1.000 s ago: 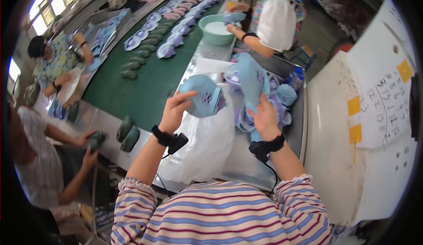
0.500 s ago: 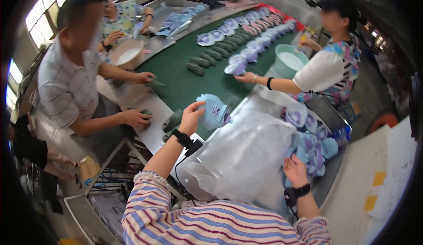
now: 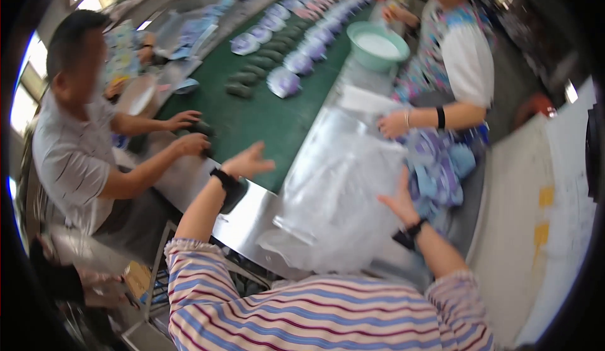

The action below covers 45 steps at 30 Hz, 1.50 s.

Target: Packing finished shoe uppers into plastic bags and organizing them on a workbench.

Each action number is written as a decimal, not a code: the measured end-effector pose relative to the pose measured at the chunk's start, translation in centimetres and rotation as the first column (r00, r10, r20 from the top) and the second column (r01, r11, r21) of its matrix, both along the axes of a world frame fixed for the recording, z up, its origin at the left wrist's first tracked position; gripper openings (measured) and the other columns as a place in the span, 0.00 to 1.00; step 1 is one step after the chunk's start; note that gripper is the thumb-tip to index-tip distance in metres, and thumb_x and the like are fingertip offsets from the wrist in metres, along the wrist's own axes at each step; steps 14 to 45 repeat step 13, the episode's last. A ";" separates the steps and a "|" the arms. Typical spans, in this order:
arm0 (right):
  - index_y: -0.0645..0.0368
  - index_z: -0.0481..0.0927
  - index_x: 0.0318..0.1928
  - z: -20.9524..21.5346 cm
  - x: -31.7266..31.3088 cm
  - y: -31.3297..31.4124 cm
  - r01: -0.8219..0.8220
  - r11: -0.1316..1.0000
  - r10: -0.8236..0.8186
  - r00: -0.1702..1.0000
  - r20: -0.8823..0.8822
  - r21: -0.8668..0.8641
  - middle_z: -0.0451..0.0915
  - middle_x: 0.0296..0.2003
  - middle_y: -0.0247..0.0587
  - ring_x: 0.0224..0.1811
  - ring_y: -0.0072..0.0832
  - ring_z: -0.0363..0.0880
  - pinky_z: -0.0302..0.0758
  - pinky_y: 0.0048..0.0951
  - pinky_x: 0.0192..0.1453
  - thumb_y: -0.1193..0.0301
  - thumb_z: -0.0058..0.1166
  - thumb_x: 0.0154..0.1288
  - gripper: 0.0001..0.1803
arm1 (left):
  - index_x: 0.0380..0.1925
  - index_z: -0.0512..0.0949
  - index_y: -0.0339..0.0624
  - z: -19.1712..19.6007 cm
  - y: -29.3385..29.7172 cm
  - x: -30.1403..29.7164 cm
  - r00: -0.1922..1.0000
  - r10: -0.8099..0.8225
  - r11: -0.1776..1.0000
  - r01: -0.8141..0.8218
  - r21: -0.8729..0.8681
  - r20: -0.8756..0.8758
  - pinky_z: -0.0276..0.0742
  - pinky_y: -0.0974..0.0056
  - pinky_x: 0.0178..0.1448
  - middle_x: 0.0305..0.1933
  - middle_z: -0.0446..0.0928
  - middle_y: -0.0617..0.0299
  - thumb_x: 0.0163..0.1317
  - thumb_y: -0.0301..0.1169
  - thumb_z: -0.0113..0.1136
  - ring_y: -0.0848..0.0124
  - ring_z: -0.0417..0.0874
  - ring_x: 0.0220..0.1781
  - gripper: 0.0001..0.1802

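Observation:
My left hand (image 3: pixel 251 160), slightly blurred, hovers over the near end of the green work surface (image 3: pixel 252 121). Its fingers are spread and nothing is in them. Out to the right, my right hand (image 3: pixel 398 201) is also open, thumb and fingers apart, over the edge of a clear plastic bag (image 3: pixel 340 193). Just beyond it lies a heap of light blue and purple soft pieces (image 3: pixel 435 168), which look like shoe uppers. Several similar purple pieces (image 3: pixel 285 81) run in rows up the green surface, beside dark green sole-shaped pieces (image 3: pixel 255 71).
A person (image 3: pixel 82 117) at left handles dark green pieces (image 3: pixel 203 130) at the belt's edge. At right, another person's hand (image 3: pixel 394 124) is beside the heap. A mint-green basin (image 3: pixel 378 47) stands near that person. A white panel (image 3: pixel 523 206) borders my right side.
My left hand no longer holds the light blue piece and has moved left, fingers spread. My right hand has moved up and left. The right-hand person's hand has left the rows for the heap.

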State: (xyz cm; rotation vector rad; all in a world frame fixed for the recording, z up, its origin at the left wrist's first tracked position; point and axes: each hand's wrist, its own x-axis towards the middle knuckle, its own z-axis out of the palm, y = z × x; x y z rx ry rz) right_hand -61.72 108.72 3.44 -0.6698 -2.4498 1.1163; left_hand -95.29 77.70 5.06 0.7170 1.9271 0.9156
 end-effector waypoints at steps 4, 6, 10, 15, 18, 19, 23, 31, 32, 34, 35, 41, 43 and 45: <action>0.66 0.71 0.50 3.2 -4.3 -1.9 -0.021 0.794 0.171 0.967 0.190 -0.608 0.75 0.30 0.37 0.33 0.23 0.74 0.71 0.23 0.45 0.74 0.49 0.56 0.19 | 0.63 0.39 0.26 -8.6 -1.0 11.9 0.877 -0.481 0.859 0.469 -0.208 -0.011 0.57 0.57 0.65 0.62 0.54 0.30 0.40 0.57 0.67 0.45 0.58 0.64 0.64; 0.63 0.74 0.47 8.4 -3.7 -3.1 -0.135 0.655 0.133 0.989 -0.061 -0.744 0.74 0.26 0.35 0.29 0.20 0.72 0.72 0.22 0.43 0.74 0.44 0.60 0.14 | 0.63 0.38 0.26 -8.6 0.1 13.0 0.900 -0.328 0.945 0.312 -0.101 -0.287 0.57 0.56 0.65 0.61 0.55 0.32 0.38 0.52 0.70 0.46 0.60 0.63 0.65; 0.62 0.71 0.50 20.1 2.2 -4.8 -0.293 0.227 -0.124 0.937 -0.326 -0.929 0.74 0.29 0.36 0.32 0.25 0.74 0.72 0.25 0.47 0.73 0.45 0.61 0.16 | 0.63 0.40 0.28 -4.5 4.9 13.3 0.981 -0.117 0.914 0.046 0.403 0.154 0.51 0.57 0.68 0.65 0.51 0.42 0.44 0.40 0.68 0.49 0.51 0.67 0.57; 0.60 0.67 0.56 21.9 6.5 -6.2 -0.238 0.946 0.182 0.951 -0.248 -0.219 0.73 0.41 0.44 0.48 0.38 0.72 0.65 0.46 0.57 0.67 0.50 0.60 0.23 | 0.64 0.38 0.31 -5.5 10.0 15.4 0.550 -0.345 0.916 0.020 0.401 0.760 0.49 0.62 0.69 0.67 0.43 0.43 0.50 0.36 0.63 0.51 0.45 0.70 0.52; 0.60 0.67 0.56 21.9 6.5 -6.2 -0.238 0.946 0.182 0.951 -0.248 -0.219 0.73 0.41 0.44 0.48 0.38 0.72 0.65 0.46 0.57 0.67 0.50 0.60 0.23 | 0.64 0.38 0.31 -5.5 10.0 15.4 0.550 -0.345 0.916 0.020 0.401 0.760 0.49 0.62 0.69 0.67 0.43 0.43 0.50 0.36 0.63 0.51 0.45 0.70 0.52; 0.60 0.67 0.56 21.9 6.5 -6.2 -0.238 0.946 0.182 0.951 -0.248 -0.219 0.73 0.41 0.44 0.48 0.38 0.72 0.65 0.46 0.57 0.67 0.50 0.60 0.23 | 0.64 0.38 0.31 -5.5 10.0 15.4 0.550 -0.345 0.916 0.020 0.401 0.760 0.49 0.62 0.69 0.67 0.43 0.43 0.50 0.36 0.63 0.51 0.45 0.70 0.52; 0.60 0.67 0.56 21.9 6.5 -6.2 -0.238 0.946 0.182 0.951 -0.248 -0.219 0.73 0.41 0.44 0.48 0.38 0.72 0.65 0.46 0.57 0.67 0.50 0.60 0.23 | 0.64 0.38 0.31 -5.5 10.0 15.4 0.550 -0.345 0.916 0.020 0.401 0.760 0.49 0.62 0.69 0.67 0.43 0.43 0.50 0.36 0.63 0.51 0.45 0.70 0.52; 0.60 0.67 0.56 21.9 6.5 -6.2 -0.238 0.946 0.182 0.951 -0.248 -0.219 0.73 0.41 0.44 0.48 0.38 0.72 0.65 0.46 0.57 0.67 0.50 0.60 0.23 | 0.64 0.38 0.31 -5.5 10.0 15.4 0.550 -0.345 0.916 0.020 0.401 0.760 0.49 0.62 0.69 0.67 0.43 0.43 0.50 0.36 0.63 0.51 0.45 0.70 0.52; 0.60 0.67 0.56 21.9 6.5 -6.2 -0.238 0.946 0.182 0.951 -0.248 -0.219 0.73 0.41 0.44 0.48 0.38 0.72 0.65 0.46 0.57 0.67 0.50 0.60 0.23 | 0.64 0.38 0.31 -5.5 10.0 15.4 0.550 -0.345 0.916 0.020 0.401 0.760 0.49 0.62 0.69 0.67 0.43 0.43 0.50 0.36 0.63 0.51 0.45 0.70 0.52; 0.60 0.67 0.56 21.9 6.5 -6.2 -0.238 0.946 0.182 0.951 -0.248 -0.219 0.73 0.41 0.44 0.48 0.38 0.72 0.65 0.46 0.57 0.67 0.50 0.60 0.23 | 0.64 0.38 0.31 -5.5 10.0 15.4 0.550 -0.345 0.916 0.020 0.401 0.760 0.49 0.62 0.69 0.67 0.43 0.43 0.50 0.36 0.63 0.51 0.45 0.70 0.52; 0.60 0.67 0.56 21.9 6.5 -6.2 -0.238 0.946 0.182 0.951 -0.248 -0.219 0.73 0.41 0.44 0.48 0.38 0.72 0.65 0.46 0.57 0.67 0.50 0.60 0.23 | 0.64 0.38 0.31 -5.5 10.0 15.4 0.550 -0.345 0.916 0.020 0.401 0.760 0.49 0.62 0.69 0.67 0.43 0.43 0.50 0.36 0.63 0.51 0.45 0.70 0.52; 0.60 0.67 0.56 21.9 6.5 -6.2 -0.238 0.946 0.182 0.951 -0.248 -0.219 0.73 0.41 0.44 0.48 0.38 0.72 0.65 0.46 0.57 0.67 0.50 0.60 0.23 | 0.64 0.38 0.31 -5.5 10.0 15.4 0.550 -0.345 0.916 0.020 0.401 0.760 0.49 0.62 0.69 0.67 0.43 0.43 0.50 0.36 0.63 0.51 0.45 0.70 0.52; 0.60 0.67 0.56 21.9 6.5 -6.2 -0.238 0.946 0.182 0.951 -0.248 -0.219 0.73 0.41 0.44 0.48 0.38 0.72 0.65 0.46 0.57 0.67 0.50 0.60 0.23 | 0.64 0.38 0.31 -5.5 10.0 15.4 0.550 -0.345 0.916 0.020 0.401 0.760 0.49 0.62 0.69 0.67 0.43 0.43 0.50 0.36 0.63 0.51 0.45 0.70 0.52; 0.60 0.67 0.56 21.9 6.5 -6.2 -0.238 0.946 0.182 0.951 -0.248 -0.219 0.73 0.41 0.44 0.48 0.38 0.72 0.65 0.46 0.57 0.67 0.50 0.60 0.23 | 0.64 0.38 0.31 -5.5 10.0 15.4 0.550 -0.345 0.916 0.020 0.401 0.760 0.49 0.62 0.69 0.67 0.43 0.43 0.50 0.36 0.63 0.51 0.45 0.70 0.52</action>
